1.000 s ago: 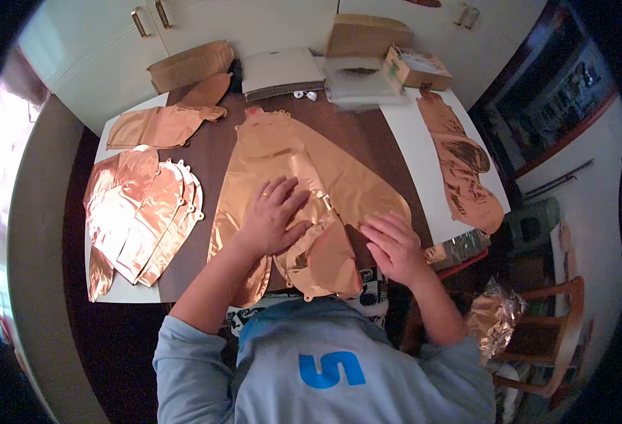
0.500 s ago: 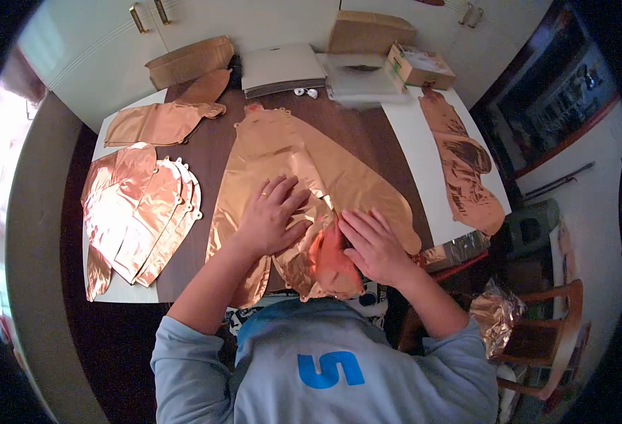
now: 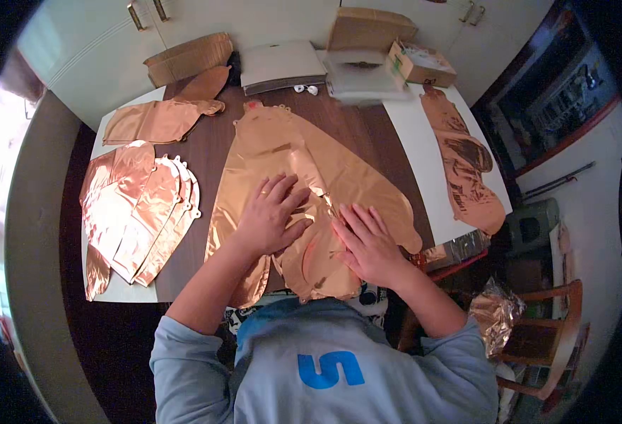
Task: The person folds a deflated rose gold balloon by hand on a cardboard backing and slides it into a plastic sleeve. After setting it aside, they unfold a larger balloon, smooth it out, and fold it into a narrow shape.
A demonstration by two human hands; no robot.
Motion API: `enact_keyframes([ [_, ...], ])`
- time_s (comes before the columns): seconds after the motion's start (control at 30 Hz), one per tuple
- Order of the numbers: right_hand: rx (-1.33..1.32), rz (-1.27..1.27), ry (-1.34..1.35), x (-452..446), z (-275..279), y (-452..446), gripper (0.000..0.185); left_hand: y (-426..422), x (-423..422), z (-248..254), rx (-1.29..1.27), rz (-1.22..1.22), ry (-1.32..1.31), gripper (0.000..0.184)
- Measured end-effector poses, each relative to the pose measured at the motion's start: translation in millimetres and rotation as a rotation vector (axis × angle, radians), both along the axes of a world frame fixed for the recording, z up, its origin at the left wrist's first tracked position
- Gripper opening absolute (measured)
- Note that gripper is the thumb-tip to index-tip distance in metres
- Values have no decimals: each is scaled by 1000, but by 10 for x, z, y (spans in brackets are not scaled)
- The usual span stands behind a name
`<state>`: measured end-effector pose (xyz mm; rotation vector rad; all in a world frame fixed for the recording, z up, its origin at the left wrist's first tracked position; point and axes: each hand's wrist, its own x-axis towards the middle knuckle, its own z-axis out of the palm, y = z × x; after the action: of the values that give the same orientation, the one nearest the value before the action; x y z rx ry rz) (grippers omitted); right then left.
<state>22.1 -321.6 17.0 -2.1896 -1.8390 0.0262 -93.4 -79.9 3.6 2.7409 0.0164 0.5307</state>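
A large flat foil balloon [image 3: 357,173] in shiny rose gold lies across the middle of the table, with small tabs along its edge. Its near part is folded over into layers close to my body. My left hand [image 3: 272,215] rests on the folded part, palm down with fingers spread. Just to its right, my right hand [image 3: 371,244] lies flat on the foil, its fingers stretched out and pointing away from me. Between the hands the foil shows creases. Neither hand grips anything.
Stacked rose-gold foil balloons [image 3: 138,212] lie at the left, and more foil pieces [image 3: 162,121] lie behind them. Another foil balloon [image 3: 463,162] lies at the right. A silver laptop [image 3: 283,68], earbuds [image 3: 305,90] and a cardboard box [image 3: 422,65] stand at the back. A wooden chair [image 3: 555,339] is at the right.
My right hand has shifted slightly, its fingers now straighter and flatter. The near foil beside it looks smoother, with much less red reflection. My left hand has barely moved.
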Motion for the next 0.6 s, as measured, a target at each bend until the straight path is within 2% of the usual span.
enact_keyframes([
  [0.3, 108, 1, 87, 50, 24, -23, 61, -10, -12, 26, 1, 2, -6, 59],
  [0.6, 113, 30, 13, 51, -28, -26, 50, -10, 6, 15, -18, 0, -13, 56],
])
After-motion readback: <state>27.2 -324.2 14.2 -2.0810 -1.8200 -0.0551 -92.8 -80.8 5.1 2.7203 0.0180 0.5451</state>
